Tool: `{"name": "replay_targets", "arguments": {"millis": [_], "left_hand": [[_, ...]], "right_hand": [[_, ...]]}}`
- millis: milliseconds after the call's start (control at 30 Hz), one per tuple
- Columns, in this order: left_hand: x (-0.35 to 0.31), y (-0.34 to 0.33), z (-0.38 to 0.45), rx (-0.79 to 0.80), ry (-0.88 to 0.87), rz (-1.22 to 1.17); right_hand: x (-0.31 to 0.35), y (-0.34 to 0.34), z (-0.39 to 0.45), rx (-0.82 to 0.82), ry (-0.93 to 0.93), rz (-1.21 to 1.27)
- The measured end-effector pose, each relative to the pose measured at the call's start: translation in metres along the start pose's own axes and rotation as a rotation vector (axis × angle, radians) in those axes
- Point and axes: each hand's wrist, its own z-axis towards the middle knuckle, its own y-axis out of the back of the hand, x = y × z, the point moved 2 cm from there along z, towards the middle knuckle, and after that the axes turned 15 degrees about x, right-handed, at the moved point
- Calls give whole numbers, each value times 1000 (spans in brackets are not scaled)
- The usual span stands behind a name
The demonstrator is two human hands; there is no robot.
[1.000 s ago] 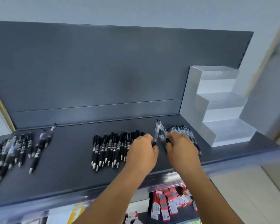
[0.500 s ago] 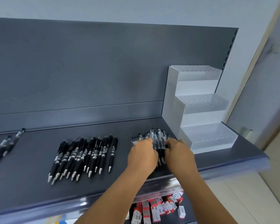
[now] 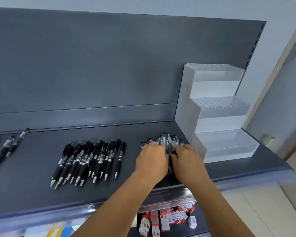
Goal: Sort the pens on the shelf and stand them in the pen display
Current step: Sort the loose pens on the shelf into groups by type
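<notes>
— Grey steel shelf (image 3: 41, 194) running edge to edge, two bare hands down at five o'clock of it. Both on the same heap?

— Both on it. Left hand (image 3: 151, 162) and right hand (image 3: 186, 161) cupped knuckles-up over the clear-barrelled pens (image 3: 166, 140), fingers curled into the pile from either side. Whether either grip actually pinches a pen: cannot tell, fingertips buried under the knuckles.

— And the heap itself?

— Lying flat on the shelf, black caps poking out past the fingers toward twelve o'clock. Just beside the pen display (image 3: 220, 117), which stands at three o'clock from the hands.

— White, stepped thing?

— Three tiers, translucent tops dotted with holes, pushed up against the grey back panel (image 3: 109, 62).

— Anything else lying about?

— Black pens (image 3: 91, 159) fanned in a row at nine o'clock from the hands, silver tips toward the front edge, apart from the clear heap. More pens (image 3: 5, 149) far out at nine, cut by the frame. Down at six o'clock, a lower shelf with red-and-white boxes (image 3: 167, 219).
</notes>
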Motion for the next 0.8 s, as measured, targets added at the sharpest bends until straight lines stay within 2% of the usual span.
{"name": "replay_targets", "arguments": {"millis": [267,367,800], "left_hand": [[34,20,-19,-88,-50,79],[58,30,-34,-98,-31,108],[199,85,-134,-172,106,128]], "right_hand": [[32,1,-1,-87,79,42],[56,-5,-2,-44,116,-6],[224,-49,-18,24,291,-58]]}}
